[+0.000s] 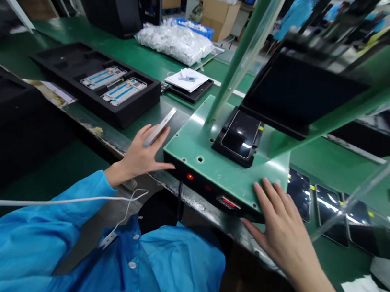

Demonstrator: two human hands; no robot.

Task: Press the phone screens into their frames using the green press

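My left hand holds a thin white phone frame between its fingers, just left of a green press fixture. My right hand lies flat with fingers spread on the fixture's front right corner, holding nothing. A black phone sits in a black cradle on the fixture, under a dark raised press plate. A red light and a red display glow on the fixture's front face.
A black foam tray with two phone frames stands at the left. Several dark phone screens lie in a row right of the fixture. A bag of white parts, cardboard boxes and other workers in blue are behind.
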